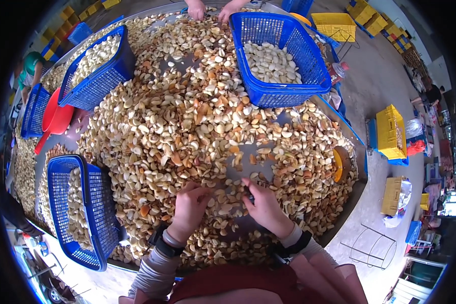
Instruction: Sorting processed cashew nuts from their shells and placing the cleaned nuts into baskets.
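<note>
A grey metal table (pixel 248 175) is heaped with pale and orange-brown cloves (pixel 187 126). My left hand (pixel 190 207) rests fingers-down on the cloves near the table's front edge, curled over a few of them. My right hand (pixel 263 205) lies just to its right, fingers bent around a small dark object that is mostly hidden. Both wrists wear dark bands over grey sleeves. A blue mesh basket (pixel 93 223) partly filled with pale cloves stands at my left.
Two more blue baskets of pale cloves stand at the far right (pixel 283 93) and far left (pixel 104 76). A red scoop (pixel 55 119) lies left. Another person's hands (pixel 213 9) work at the far edge. Yellow crates (pixel 390 131) sit on the floor to the right.
</note>
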Tool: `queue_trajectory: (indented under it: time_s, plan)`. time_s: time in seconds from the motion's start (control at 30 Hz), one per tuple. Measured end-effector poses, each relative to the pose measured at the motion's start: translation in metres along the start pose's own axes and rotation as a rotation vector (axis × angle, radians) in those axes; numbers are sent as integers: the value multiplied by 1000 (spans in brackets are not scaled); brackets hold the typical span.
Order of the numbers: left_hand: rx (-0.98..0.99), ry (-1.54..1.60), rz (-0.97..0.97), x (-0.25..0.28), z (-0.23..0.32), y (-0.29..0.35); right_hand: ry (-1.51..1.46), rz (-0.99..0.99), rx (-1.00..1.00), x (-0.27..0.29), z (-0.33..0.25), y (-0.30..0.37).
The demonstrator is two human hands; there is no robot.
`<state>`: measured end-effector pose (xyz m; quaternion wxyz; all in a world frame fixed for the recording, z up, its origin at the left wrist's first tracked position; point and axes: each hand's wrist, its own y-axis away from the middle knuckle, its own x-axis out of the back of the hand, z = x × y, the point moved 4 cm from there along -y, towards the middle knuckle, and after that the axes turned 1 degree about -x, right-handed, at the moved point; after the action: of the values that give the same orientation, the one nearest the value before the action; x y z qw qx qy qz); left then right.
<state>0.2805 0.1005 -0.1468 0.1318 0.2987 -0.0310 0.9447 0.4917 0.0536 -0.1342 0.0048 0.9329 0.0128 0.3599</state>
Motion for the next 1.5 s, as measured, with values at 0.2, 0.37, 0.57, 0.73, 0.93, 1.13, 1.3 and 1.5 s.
queue_trajectory:
  time_s: [0.2, 0.37, 0.57, 0.73, 0.93, 1.13, 1.3, 1.5]
  plan:
    - [-100, -608, 169, 19, 23, 2, 242, -297, 216, -38, -19, 9]
    - [-312, -683, -13, -17, 7, 32, 121, -175, 236, -37, -3, 0]
    - [-334, -568, -25, -41, 1, 45, -247, -835, -286, -18, -28, -60]
    - [-273, -143, -74, -14, 34, 63, -354, -1268, -97, -13, -106, -154]
    - [-204, -442, 312, 59, 6, 57, -1158, -594, 127, -9, -269, -270]
    - [110, -611, 162, 63, -16, 28, -122, -622, 297, -74, -210, -201]
    - [-104, -550, -110, -10, 2, 71, 352, -271, 628, -76, -109, -122]
    - [-98, -502, 110, 42, 15, 56, 701, -289, 492, -24, -2, -44]
